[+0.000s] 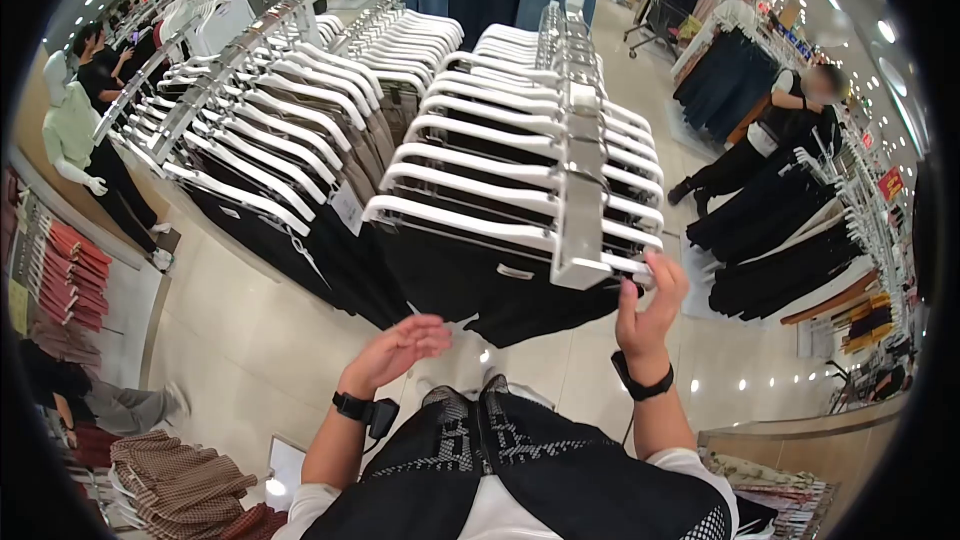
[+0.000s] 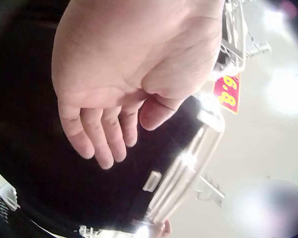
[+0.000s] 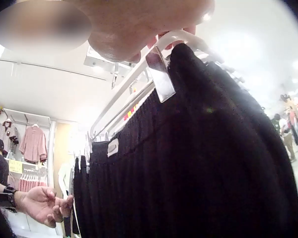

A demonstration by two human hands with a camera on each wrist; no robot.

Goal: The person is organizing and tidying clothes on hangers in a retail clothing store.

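The front white hanger hangs on the metal rail, and my right hand grips its right end. From this hanger hangs a black garment with a gathered waistband, which carries a small pale label at the waist. A shiny clip shows on the garment just below my right fingers. My left hand hovers in front of the black cloth, holding nothing. Its fingers hang relaxed and slightly bent in the left wrist view, palm toward the camera.
More white hangers with dark garments crowd the rail behind. A second rack with white hangers stands to the left. Further off are a mannequin, racks of dark clothes at right and people in the aisles. Checked garments hang at lower left.
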